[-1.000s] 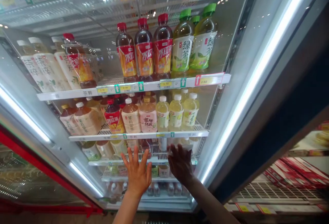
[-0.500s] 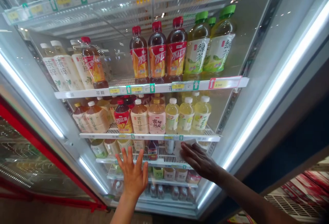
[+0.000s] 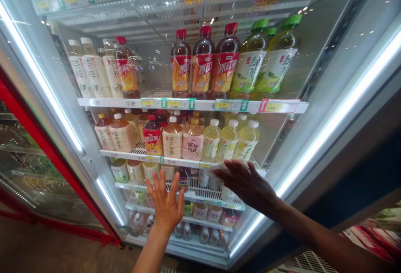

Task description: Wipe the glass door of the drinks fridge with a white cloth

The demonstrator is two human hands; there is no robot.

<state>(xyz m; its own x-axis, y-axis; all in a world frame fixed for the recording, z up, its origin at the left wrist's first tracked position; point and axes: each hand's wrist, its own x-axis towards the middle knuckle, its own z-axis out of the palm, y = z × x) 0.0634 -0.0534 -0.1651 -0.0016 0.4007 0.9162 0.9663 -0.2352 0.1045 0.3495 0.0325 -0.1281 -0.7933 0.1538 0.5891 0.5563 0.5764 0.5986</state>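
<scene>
My left hand (image 3: 166, 204) is spread with its fingers apart, its palm toward the glass front of a lit drinks cooler; nothing is in it. Farther right, my right hand (image 3: 247, 181) lies flattened over a thin pale wiping cloth (image 3: 215, 170) at the glass, pressing it beneath the fingers. Most of the cloth is hidden by that hand. Behind the glass, just above the right hand, are pale yellow drink bottles (image 3: 229, 139) with white caps. A pink-labelled bottle (image 3: 193, 142) stands on the same shelf, above and to the right of my left hand.
Red-capped tea bottles (image 3: 203, 66) and green-capped bottles (image 3: 252, 62) line the upper shelf. A price rail (image 3: 200, 104) runs along its front. Bright light strips (image 3: 300, 170) flank the cooler. A red frame (image 3: 59, 160) borders another cabinet at left.
My right hand has swept slightly up across the glass with the cloth, its fingers turning more upward. The left hand stays spread, sitting slightly right in view. The view has shifted.
</scene>
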